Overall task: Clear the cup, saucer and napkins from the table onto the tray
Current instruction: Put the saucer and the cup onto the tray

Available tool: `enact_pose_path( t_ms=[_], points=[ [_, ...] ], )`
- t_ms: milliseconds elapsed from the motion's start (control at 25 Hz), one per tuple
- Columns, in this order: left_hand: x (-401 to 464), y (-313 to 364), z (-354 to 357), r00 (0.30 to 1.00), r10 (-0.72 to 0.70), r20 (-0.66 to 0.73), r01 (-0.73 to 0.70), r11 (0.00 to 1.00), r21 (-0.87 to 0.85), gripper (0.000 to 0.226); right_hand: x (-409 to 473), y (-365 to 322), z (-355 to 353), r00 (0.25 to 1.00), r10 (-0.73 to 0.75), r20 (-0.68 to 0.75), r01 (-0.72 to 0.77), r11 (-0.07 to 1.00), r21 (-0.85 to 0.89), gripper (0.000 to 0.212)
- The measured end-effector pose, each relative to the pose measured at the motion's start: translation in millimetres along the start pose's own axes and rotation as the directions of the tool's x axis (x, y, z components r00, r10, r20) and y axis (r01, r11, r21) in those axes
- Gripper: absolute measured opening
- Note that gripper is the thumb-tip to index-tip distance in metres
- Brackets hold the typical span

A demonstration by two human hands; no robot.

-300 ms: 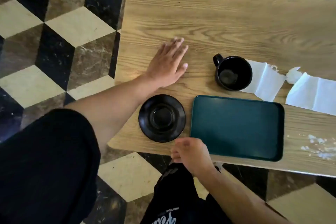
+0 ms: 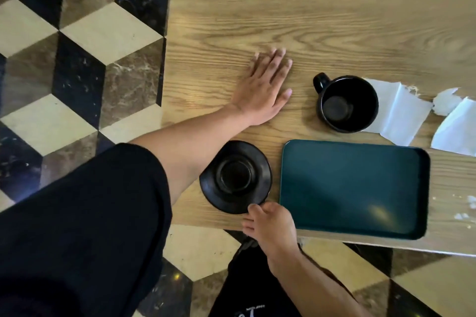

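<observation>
Head view: your right hand point(image 2: 270, 226) pinches the saucer point(image 2: 235, 177) at its near rim, close to the counter point(image 2: 309, 20) edge; a slip could tip it off. Left hand point(image 2: 262, 90) lies flat, released. Tray point(image 2: 354, 188) sits just right, bare; cup point(image 2: 346, 104) and napkins point(image 2: 401, 110) beyond

Right hand point(image 2: 270, 224) moved up from the table edge — fingertips now touching the saucer point(image 2: 235, 177) rim. Wasn't touching before.
</observation>
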State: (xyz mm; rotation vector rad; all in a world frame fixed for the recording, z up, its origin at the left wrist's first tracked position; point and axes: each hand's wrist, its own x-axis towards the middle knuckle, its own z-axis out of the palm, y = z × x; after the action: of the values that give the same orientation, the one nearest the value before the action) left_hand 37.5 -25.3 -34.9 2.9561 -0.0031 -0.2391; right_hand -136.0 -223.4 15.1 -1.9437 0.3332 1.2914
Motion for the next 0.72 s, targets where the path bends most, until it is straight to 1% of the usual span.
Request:
enact_pose_path(
  t_ms=[80,200,280,360,440,520,600,720],
  points=[
    [-3.0,-2.5,5.1,0.999,-0.011,-0.044,0.012,1.0,0.02,0.068,0.2,-1.3,2.2,0.999,0.04,-0.021,-0.038,0.997,0.06,0.024],
    [-0.8,-3.1,6.9,0.993,-0.019,-0.115,0.017,1.0,-0.015,0.063,-1.0,-3.8,3.5,0.993,0.102,-0.057,-0.091,0.981,0.174,0.025],
    [-1.0,-3.4,9.4,0.991,-0.019,-0.134,0.018,1.0,-0.011,0.06,-0.4,-5.4,5.8,0.988,0.143,-0.062,-0.125,0.966,0.228,0.024],
    [-1.7,-4.3,10.4,0.989,-0.028,-0.148,0.025,0.999,-0.021,0.059,-6.2,-11.1,7.4,0.986,0.147,-0.082,-0.122,0.959,0.256,0.022],
    [0.0,-4.6,10.6,0.987,-0.036,-0.154,0.031,0.999,-0.039,0.059,-9.2,-13.2,4.5,0.988,0.104,-0.114,-0.075,0.97,0.232,0.023],
    [0.7,-2.6,9.5,0.987,-0.045,-0.153,0.037,0.998,-0.057,0.059,-14.7,-15.4,-2.8,0.99,0.056,-0.126,-0.034,0.985,0.172,0.025],
    [1.3,-2.8,10.3,0.987,-0.048,-0.152,0.04,0.998,-0.055,0.06,-19.0,-15.8,-10.3,0.994,0.007,-0.113,0.009,0.99,0.139,0.026],
    [2.0,-2.6,9.9,0.987,-0.051,-0.151,0.045,0.998,-0.046,0.061,-25.2,-14.6,-26.3,0.996,-0.045,-0.082,0.056,0.989,0.139,0.023]
  ],
)
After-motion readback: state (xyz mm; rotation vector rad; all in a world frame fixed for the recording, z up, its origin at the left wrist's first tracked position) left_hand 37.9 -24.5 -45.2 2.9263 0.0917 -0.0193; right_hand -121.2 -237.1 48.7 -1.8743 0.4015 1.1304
